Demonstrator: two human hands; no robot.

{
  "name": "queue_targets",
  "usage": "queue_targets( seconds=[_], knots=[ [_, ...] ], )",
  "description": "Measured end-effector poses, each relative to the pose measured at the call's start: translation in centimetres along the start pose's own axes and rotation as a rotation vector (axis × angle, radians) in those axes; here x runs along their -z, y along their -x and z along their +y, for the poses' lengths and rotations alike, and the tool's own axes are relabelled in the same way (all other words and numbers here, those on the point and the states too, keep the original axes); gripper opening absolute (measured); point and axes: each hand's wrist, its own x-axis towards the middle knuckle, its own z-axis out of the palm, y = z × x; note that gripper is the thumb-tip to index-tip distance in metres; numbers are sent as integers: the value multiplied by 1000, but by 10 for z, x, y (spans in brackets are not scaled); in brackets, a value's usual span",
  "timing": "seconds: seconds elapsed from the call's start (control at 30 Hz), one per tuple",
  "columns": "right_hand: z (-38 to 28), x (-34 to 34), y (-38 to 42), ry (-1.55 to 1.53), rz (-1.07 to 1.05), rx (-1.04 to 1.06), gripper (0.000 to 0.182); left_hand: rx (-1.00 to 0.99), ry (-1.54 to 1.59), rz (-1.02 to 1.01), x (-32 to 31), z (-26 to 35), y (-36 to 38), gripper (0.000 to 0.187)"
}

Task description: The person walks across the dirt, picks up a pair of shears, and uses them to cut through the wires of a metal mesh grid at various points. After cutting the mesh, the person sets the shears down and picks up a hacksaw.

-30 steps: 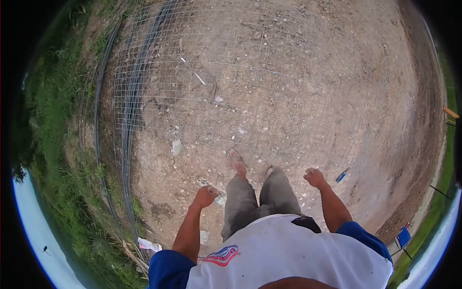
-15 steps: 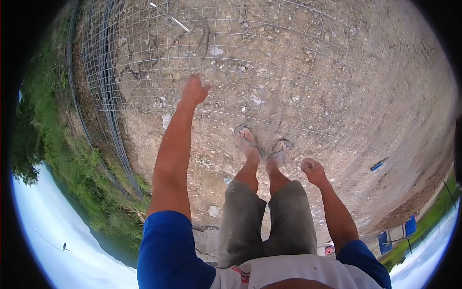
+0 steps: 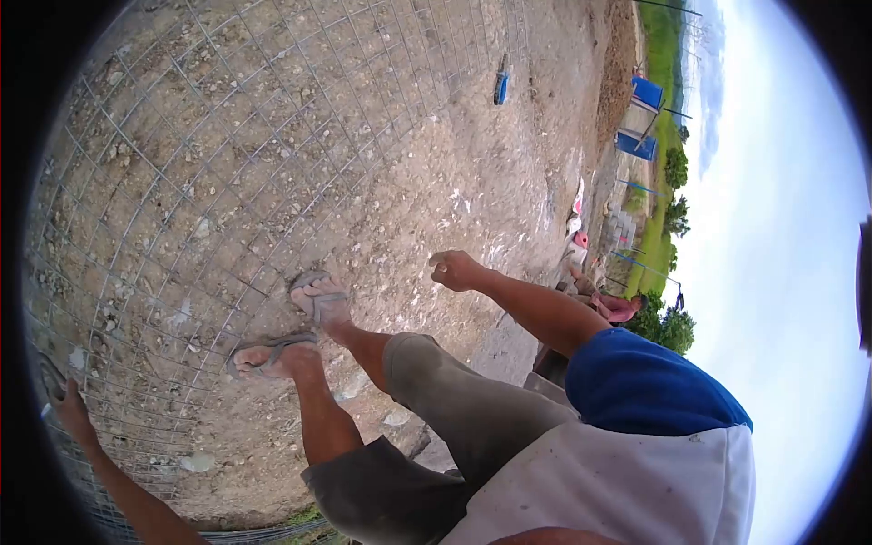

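My left hand (image 3: 73,413) is at the lower left, low over the wire mesh (image 3: 163,168). Its fingers close at a grey curved, loop-shaped piece (image 3: 49,374); a small white end (image 3: 45,411) shows beside the hand. What kind of tool this is, I cannot tell. My right hand (image 3: 457,271) hangs over bare ground, fingers curled in a loose fist with nothing showing in it. Both my feet, in grey flip-flops (image 3: 318,298), stand at the near edge of the mesh.
Stony, dusty soil (image 3: 509,173) lies under and beyond the mesh. A blue item (image 3: 500,88) rests on it. Blue panels (image 3: 636,145), grey blocks (image 3: 622,229) and a person in pink (image 3: 616,307) are off to the right. Long dark bars (image 3: 300,534) run along the bottom edge.
My view has swung to the right. The left hand has reached out to the grey curved piece, which lay on the mesh before. The right hand stays loosely curled.
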Motion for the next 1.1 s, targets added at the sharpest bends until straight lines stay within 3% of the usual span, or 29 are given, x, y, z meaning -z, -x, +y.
queue_targets(
  seconds=[0.07, 0.1, 0.17, 0.2, 0.23, 0.3, 0.37, 0.4, 0.47, 0.53, 0.57, 0.63, 0.67, 0.73, 0.8, 0.83, 0.9, 0.93, 0.97, 1.03, 1.07, 1.1],
  knots=[
    [-62, 8, 4, -201, 84, 168, 38, -22, 164, 26, 20, 53, 30, 44],
    [-100, 13, 3, -252, 56, 231, 39, -80, 159, 51, 44, 107, 79, 51],
    [-172, 20, 9, -714, -99, 391, 42, -186, 268, 76, 65, 215, 171, 53],
    [-203, 17, 12, -1072, -221, 462, 48, -294, 277, -52, 70, 258, 210, 55],
    [-220, 22, 28, -1254, -211, 476, 47, -330, 390, -182, 84, 313, 252, 48],
    [-259, 23, 50, -1625, -226, 522, 46, -640, 471, -366, 74, 378, 309, 43],
    [-228, 29, 71, -1994, -343, 427, 38, -893, 588, -463, 66, 438, 346, 58],
    [-193, 29, 79, -2141, -304, 313, 24, -970, 588, -564, 76, 456, 340, 60],
    [-121, 30, 81, -1943, 224, 133, 8, -766, 683, -469, 65, 453, 330, 58],
    [-42, 34, 66, -1683, 610, -305, 8, -472, 614, -337, 12, 404, 316, 57],
    [-7, 32, 51, -1563, 695, -338, 7, -374, 450, -276, -13, 370, 303, 57],
    [63, 20, 10, -1401, 659, -682, 10, -168, 211, -202, -58, 292, 272, 60],
    [92, 9, -6, -1449, 620, -718, 12, -73, 144, -193, -74, 257, 257, 62],
    [142, -9, -42, -1573, 656, -821, 16, -74, -86, -110, -90, 205, 235, 68],
    [139, -11, -60, -1456, 687, -816, 37, -15, 6, -16, -116, 152, 204, 69],
    [135, -12, -74, -1151, 601, -812, 46, 15, 50, 23, -126, 137, 199, 69],
    [125, -10, -107, -548, 425, -767, 63, 184, 282, -140, -113, 140, 186, 69],
    [69, 10, -108, -88, 364, -666, 80, 270, 404, -218, -110, 142, 182, 70],
    [15, 11, -105, 101, 611, -369, 78, 257, 480, -202, -115, 144, 181, 67],
    [-41, 5, -142, -212, 446, 189, 78, 189, 695, -243, -130, 141, 178, 66],
    [-82, 8, -151, -228, 377, 353, 80, 152, 802, -259, -138, 135, 178, 66],
    [-120, 10, -160, -189, 300, 316, 83, 147, 785, -277, -145, 130, 178, 69]
  ],
)
